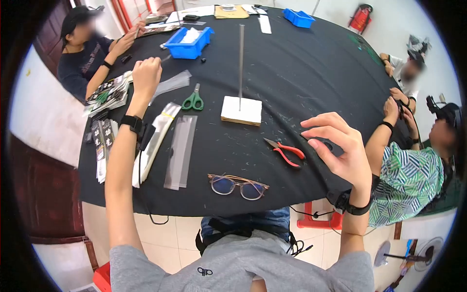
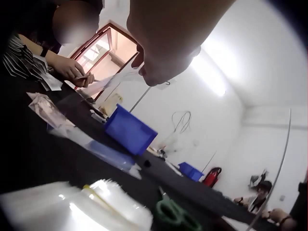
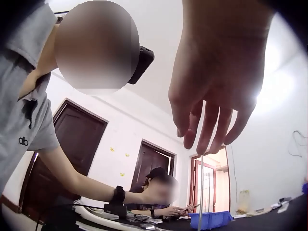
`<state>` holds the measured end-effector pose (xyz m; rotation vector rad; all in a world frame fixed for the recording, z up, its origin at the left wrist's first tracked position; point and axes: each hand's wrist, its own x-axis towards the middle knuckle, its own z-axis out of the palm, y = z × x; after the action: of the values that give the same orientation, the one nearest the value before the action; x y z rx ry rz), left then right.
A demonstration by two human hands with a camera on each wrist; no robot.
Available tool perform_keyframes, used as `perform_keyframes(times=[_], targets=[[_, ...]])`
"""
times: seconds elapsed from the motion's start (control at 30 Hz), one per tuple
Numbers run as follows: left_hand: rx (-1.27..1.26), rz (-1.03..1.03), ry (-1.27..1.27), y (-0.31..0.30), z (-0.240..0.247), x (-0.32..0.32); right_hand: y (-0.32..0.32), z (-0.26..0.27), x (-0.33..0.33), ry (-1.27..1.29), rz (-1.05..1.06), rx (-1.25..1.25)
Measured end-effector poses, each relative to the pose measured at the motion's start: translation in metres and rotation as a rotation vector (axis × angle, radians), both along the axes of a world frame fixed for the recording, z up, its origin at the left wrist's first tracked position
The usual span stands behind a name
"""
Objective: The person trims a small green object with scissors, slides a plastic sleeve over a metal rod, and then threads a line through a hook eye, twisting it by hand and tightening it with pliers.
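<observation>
My left hand (image 1: 147, 78) is raised over the table's left side, fingers curled; in the left wrist view it pinches a see-through plastic strip (image 2: 108, 84). Below it are a clear sleeve (image 1: 174, 82), green-handled scissors (image 1: 193, 100) and a bundle of clear sleeves (image 1: 158, 138) with a yellow band. My right hand (image 1: 340, 148) hovers at the right, fingers loosely bent and thumb apart, with nothing visible in them. Near its fingertips lie red-handled pliers (image 1: 288, 152). A thin upright rod (image 1: 241, 63) stands in a white block (image 1: 242, 110) between the hands.
Eyeglasses (image 1: 238, 187) lie near the front edge, beside flat clear sleeves (image 1: 180, 153). Printed packets (image 1: 103, 146) are at the left. A blue bin (image 1: 188, 44) with white contents stands farther back, and another blue bin (image 1: 298, 18) beyond. Other people sit left and right.
</observation>
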<state>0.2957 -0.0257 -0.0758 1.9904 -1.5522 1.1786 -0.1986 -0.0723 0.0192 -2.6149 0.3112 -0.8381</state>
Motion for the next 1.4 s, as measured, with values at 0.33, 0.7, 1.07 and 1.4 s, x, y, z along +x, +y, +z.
perform_keyframes(times=[0.33,0.7,1.07,1.4], targets=[[0.542,0.038,0.314,0.003,-0.028,0.000,0.007,-0.004,-0.046,0.026,-0.146,0.059],[0.585,-0.344,0.734,0.051,0.056,-0.040,0.004,-0.001,-0.061,0.061,-0.254,0.110],[-0.133,-0.641,0.500,0.129,0.172,-0.200,-0.162,-0.071,-0.007,0.407,-0.432,0.062],[-0.144,-0.753,0.861,0.095,0.150,-0.224,-0.211,-0.120,0.022,0.477,-0.412,0.166]])
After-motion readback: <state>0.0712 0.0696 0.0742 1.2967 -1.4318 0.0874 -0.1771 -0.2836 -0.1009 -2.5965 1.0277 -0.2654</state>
